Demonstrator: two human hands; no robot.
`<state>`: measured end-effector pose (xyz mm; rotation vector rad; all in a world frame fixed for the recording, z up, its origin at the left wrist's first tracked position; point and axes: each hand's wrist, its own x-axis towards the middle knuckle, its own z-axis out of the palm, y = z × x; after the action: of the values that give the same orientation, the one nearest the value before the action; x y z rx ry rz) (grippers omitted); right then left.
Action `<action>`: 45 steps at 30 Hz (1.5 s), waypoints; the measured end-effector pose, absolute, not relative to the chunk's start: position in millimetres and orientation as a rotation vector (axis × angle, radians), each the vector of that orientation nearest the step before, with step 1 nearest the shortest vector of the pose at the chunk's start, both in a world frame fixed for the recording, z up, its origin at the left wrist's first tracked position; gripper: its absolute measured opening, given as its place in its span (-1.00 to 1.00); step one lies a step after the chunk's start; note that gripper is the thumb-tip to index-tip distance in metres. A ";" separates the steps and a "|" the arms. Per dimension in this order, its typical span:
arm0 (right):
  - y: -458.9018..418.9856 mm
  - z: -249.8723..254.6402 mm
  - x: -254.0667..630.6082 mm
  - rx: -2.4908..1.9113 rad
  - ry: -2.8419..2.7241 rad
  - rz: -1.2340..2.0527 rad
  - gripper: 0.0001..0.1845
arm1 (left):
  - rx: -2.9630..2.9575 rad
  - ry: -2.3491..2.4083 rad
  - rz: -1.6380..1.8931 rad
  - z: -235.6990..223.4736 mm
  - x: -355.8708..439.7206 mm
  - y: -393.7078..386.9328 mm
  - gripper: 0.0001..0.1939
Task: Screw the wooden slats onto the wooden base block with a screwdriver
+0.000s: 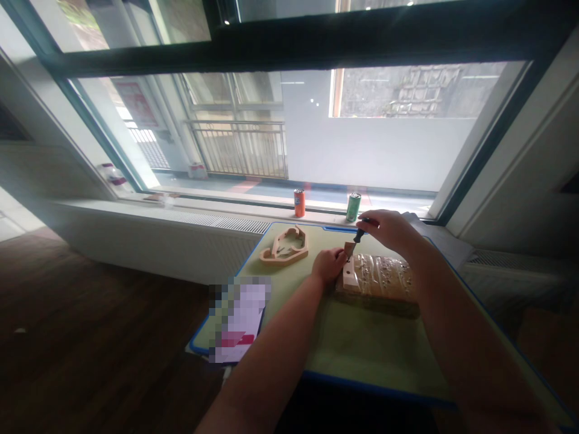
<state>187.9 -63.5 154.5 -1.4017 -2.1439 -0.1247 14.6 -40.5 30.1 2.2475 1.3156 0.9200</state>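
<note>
Nearest to me, two bare forearms reach forward across a pale green table [362, 355] edged in blue. Near the left edge of the tabletop lies a flat pale rectangle [244, 307], blurred by pixelation, with a pinkish-red patch near its lower end.

Right of the middle of the table lies a brown block [384, 303], its top covered with shiny clear wrapping and speckled with dark marks. A white plate [349, 275] with a dark hole sits at its left end. The left hand [328, 267] is beside that end, fingers bent and drawn together at a small reddish-brown piece [348, 248]; I cannot tell whether they grip it. The right hand [384, 230] is higher, its fingers closed round the dark handle of a screwdriver [359, 234]. The tool slants down and left toward the plate; its tip is too small to make out clearly.

Farther left on the table, a light wooden frame [283, 261] with hooked ends lies around some small dark bits. Beyond the table, an orange can [299, 204] and a green can [353, 208] stand upright, well apart, on the windowsill [266, 210]. Through the large window, a metal railing [242, 147] shows.
</note>
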 end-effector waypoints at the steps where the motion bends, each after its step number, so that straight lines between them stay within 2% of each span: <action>1: -63.5 154.4 187.9 -1.374 -2.141 -0.127 -0.69 | 2.254 1.311 0.925 29.9 14.6 -40.2 -0.57; 6: -64.9 155.0 185.1 -1.219 -2.183 -0.094 -0.67 | 2.295 1.331 0.938 28.9 14.5 -40.1 -0.51; 12: -62.5 151.9 182.4 -1.344 -2.114 -0.315 -0.65 | 2.353 1.315 0.940 27.1 13.9 -39.0 -0.58; 19: -63.2 149.4 180.3 -1.176 -2.098 -0.204 -0.66 | 2.392 1.305 0.934 28.3 14.5 -39.1 -0.56; 26: -58.7 145.5 179.0 -1.204 -2.067 -0.317 -0.72 | 2.392 1.346 0.921 31.5 13.6 -39.9 -0.56; 31: -57.9 144.8 182.5 -1.132 -2.089 -0.266 -0.71 | 2.288 1.473 1.219 46.6 6.2 -43.6 -0.59; 34: -60.3 147.1 179.7 -1.150 -2.106 -0.248 -0.73 | 2.232 1.396 1.364 58.9 8.4 -52.3 -0.59; 37: -63.1 149.5 174.6 -1.207 -2.087 -0.241 -0.76 | 2.183 1.327 1.385 66.2 15.3 -60.7 -0.53; 40: -64.7 150.6 170.3 -1.301 -2.057 -0.269 -0.69 | 2.120 1.326 1.369 67.1 20.4 -62.7 -0.49; 45: -67.6 150.3 166.1 -1.337 -2.061 -0.296 -0.62 | 2.049 1.270 1.372 63.0 22.0 -57.4 -0.53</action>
<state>166.1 -67.6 150.3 -1.3369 -2.0607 -0.2961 22.0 -57.4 63.0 2.0489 1.2699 1.3719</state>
